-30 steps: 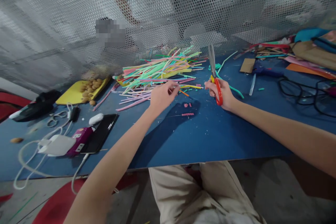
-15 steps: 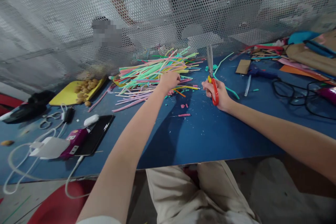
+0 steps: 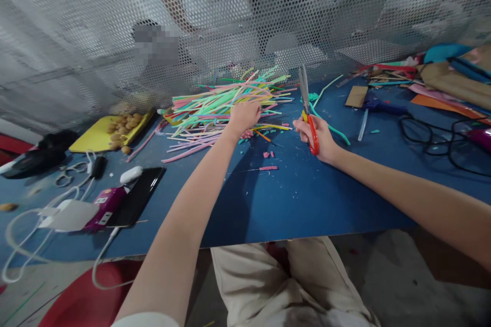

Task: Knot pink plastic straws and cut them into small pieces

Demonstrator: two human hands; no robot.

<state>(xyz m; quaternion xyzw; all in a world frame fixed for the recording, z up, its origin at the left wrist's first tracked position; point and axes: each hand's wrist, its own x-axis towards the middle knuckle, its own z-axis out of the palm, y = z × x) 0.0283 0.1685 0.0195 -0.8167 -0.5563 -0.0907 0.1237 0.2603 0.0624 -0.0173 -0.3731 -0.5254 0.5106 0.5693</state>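
Note:
A heap of coloured plastic straws (image 3: 226,99) lies on the blue table (image 3: 307,194) near the mesh wall. My left hand (image 3: 245,115) reaches into the heap's near edge, fingers curled down onto the straws. My right hand (image 3: 320,138) grips red-handled scissors (image 3: 308,107) upright, blades pointing up and nearly closed. Small cut pink straw bits (image 3: 268,156) lie between the two hands.
On the left lie a yellow tray of nuts (image 3: 111,130), a black phone (image 3: 140,194), a purple device (image 3: 105,204) and a white charger with cables (image 3: 65,214). Black cables (image 3: 433,138), cardboard (image 3: 358,96) and coloured sheets (image 3: 452,82) fill the right. A perforated metal screen (image 3: 230,20) closes the back.
My left hand has moved away from me, from the loose straws near the cut bits into the edge of the heap. The scissors stayed upright in my right hand.

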